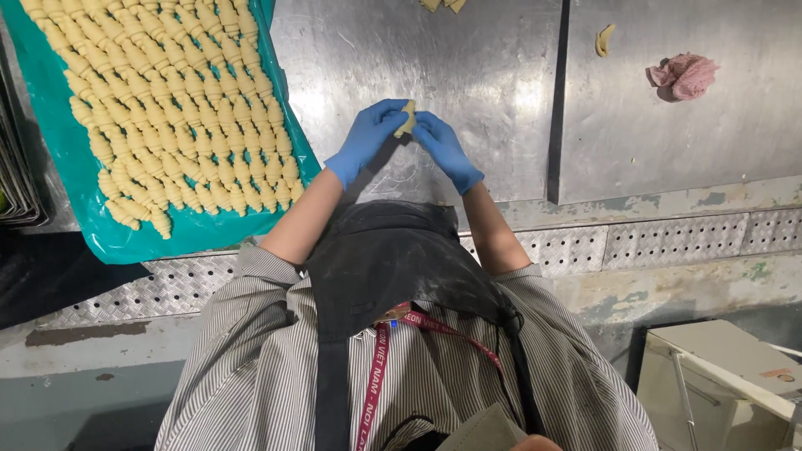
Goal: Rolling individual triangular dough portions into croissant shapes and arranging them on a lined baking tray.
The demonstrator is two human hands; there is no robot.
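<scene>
Both my hands wear blue gloves and meet over the steel worktop. My left hand and my right hand pinch a small pale piece of dough between their fingertips, held just above the metal. To the left lies a tray lined with teal plastic, filled with several tight rows of shaped raw dough pieces. The nearest rows end a short way left of my left forearm.
A crumpled pink cloth lies at the far right of the table, with a stray dough scrap near it and more scraps at the top edge. A perforated metal ledge runs along the front. A beige box stands at the lower right.
</scene>
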